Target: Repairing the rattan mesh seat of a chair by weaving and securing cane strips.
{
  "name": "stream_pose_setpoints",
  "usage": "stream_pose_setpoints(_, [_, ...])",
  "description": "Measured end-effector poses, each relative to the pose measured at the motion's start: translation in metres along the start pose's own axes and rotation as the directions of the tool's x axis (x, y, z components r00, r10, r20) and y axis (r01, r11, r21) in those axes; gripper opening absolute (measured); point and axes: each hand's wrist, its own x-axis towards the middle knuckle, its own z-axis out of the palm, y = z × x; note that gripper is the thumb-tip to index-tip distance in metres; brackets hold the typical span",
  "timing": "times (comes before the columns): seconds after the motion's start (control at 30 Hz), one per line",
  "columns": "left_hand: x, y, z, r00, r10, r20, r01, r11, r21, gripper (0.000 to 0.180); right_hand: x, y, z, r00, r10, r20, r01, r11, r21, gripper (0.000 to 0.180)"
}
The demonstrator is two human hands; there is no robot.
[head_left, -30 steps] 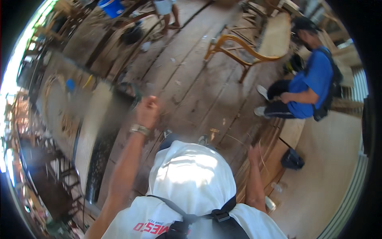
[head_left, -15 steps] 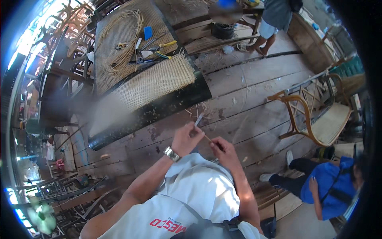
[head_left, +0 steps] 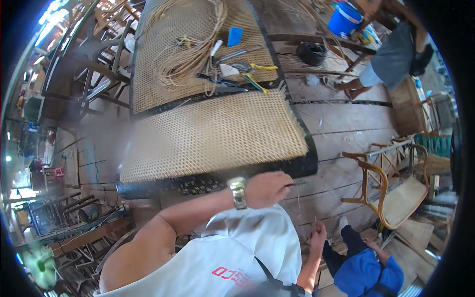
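My left hand (head_left: pixel 269 189), with a metal-banded watch (head_left: pixel 238 192) on its wrist, is closed beside the near edge of a dark-edged panel (head_left: pixel 198 184). From its fingers a thin dark piece points right, too blurred to name. Lower and to the right, my right hand (head_left: pixel 317 233) is closed, its fingers curled together. A tiny thin tip seems to rise from it, but I cannot make out what it is. In front of my left hand a woven cane sheet (head_left: pixel 217 136) with a frayed right edge lies on the panel.
Coiled cane strands (head_left: pixel 185 69), a blue block (head_left: pixel 235 36) and yellow-handled pliers (head_left: pixel 262 67) lie on the panel. At right stands a rattan chair (head_left: pixel 381 183). A person in blue (head_left: pixel 366 272) is close to my right hand; another person (head_left: pixel 393 54) stands beyond, near a blue bucket (head_left: pixel 345 20).
My hands have moved apart: the left forward and right, the right down and right. The thin piece no longer spans them. The view has shifted, so the panel appears nearer.
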Motion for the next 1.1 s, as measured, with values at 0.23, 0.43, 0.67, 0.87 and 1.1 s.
stream_pose_setpoints(0.23, [-0.027,-0.114,-0.202,0.777,-0.482,-0.405,0.629,0.620,0.469,0.035,-0.044,0.043,0.048,0.987,-0.127,-0.100,0.122,0.991,-0.058,0.017])
stream_pose_setpoints(0.43, [-0.069,-0.220,-0.283,0.721,-0.198,-0.664,0.674,0.427,0.603,0.027,0.024,0.000,0.080,0.958,-0.281,0.062,0.284,0.890,-0.357,0.011])
stream_pose_setpoints(0.67, [0.027,-0.202,-0.208,0.908,0.003,-0.419,0.232,0.829,0.509,0.029,0.097,-0.101,0.100,0.990,-0.105,0.099,0.126,0.964,-0.235,0.004])
stream_pose_setpoints(0.87, [0.088,-0.272,-0.233,0.872,0.066,-0.485,0.366,0.569,0.736,0.035,0.135,-0.137,0.099,0.956,-0.175,0.237,0.195,0.979,-0.063,0.003])
stream_pose_setpoints(1.1, [0.082,-0.246,-0.247,0.911,-0.024,-0.412,0.313,0.693,0.649,0.016,0.141,-0.128,0.046,0.991,-0.032,0.134,0.090,0.886,-0.454,0.015])
